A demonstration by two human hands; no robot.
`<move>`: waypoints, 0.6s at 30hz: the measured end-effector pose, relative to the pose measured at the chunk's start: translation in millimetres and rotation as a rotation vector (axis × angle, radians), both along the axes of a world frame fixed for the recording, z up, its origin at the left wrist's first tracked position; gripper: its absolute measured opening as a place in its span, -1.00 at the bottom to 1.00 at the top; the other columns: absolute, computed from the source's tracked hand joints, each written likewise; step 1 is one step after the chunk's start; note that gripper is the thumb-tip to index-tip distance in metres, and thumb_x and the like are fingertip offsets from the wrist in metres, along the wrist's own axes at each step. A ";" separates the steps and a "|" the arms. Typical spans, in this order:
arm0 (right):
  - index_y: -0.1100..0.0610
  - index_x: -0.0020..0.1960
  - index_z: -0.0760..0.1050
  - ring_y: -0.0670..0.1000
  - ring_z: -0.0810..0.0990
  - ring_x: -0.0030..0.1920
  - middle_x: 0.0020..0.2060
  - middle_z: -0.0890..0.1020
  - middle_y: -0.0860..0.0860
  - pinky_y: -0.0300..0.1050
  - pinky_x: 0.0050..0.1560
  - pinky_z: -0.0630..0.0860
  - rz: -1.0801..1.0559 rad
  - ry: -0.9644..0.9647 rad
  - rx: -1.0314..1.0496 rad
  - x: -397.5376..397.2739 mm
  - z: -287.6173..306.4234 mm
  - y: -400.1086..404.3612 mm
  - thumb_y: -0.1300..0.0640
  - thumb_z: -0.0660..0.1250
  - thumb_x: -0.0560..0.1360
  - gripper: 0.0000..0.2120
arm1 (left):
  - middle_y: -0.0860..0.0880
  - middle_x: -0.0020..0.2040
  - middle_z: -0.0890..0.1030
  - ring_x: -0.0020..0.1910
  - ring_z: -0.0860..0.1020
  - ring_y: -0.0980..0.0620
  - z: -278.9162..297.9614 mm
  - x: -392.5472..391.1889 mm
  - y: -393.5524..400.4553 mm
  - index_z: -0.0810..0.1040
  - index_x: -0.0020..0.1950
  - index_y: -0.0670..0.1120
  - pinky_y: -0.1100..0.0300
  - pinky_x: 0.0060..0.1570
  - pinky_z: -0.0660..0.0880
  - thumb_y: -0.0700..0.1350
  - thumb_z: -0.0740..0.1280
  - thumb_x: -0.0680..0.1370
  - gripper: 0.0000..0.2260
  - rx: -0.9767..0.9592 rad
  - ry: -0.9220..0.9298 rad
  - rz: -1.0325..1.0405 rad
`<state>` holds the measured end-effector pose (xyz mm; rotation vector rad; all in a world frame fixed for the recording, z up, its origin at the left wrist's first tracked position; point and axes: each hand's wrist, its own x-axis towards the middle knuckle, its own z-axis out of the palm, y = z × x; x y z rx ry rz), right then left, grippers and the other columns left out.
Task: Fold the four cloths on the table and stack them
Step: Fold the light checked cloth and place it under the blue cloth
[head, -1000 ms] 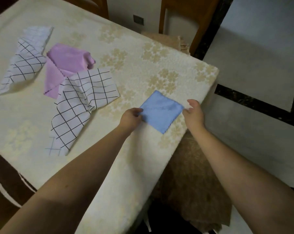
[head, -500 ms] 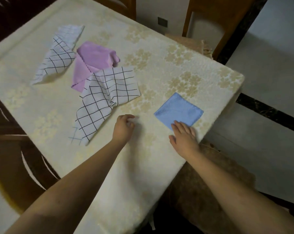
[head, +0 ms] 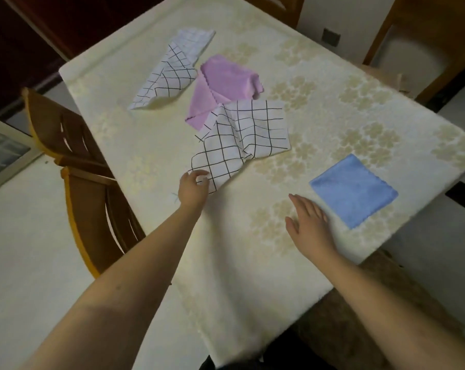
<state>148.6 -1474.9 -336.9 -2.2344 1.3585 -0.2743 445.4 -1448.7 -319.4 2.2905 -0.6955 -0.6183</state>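
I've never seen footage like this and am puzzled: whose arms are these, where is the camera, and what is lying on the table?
No machine here: a person wears a wide-angle camera on the head, looking down at their own two bare arms. On the table lie four cloths. The blue cloth is already folded into a square. The left hand pinches a corner of the nearer checked cloth, which is crumpled and overlaps the purple cloth. A second checked cloth lies farther away. The right hand is open, beside the blue cloth, holding nothing.
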 end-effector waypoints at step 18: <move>0.05 0.48 0.24 0.04 0.28 0.42 0.42 0.33 0.06 -0.08 0.41 0.24 -0.204 -0.414 0.234 92.5 42.2 34.4 -0.02 0.32 0.51 -0.42 | -0.05 0.49 0.31 0.33 0.43 -0.12 43.1 -45.8 119.6 0.26 0.48 0.20 0.00 0.20 0.44 -0.08 0.14 0.62 -0.56 0.205 -0.302 -1.042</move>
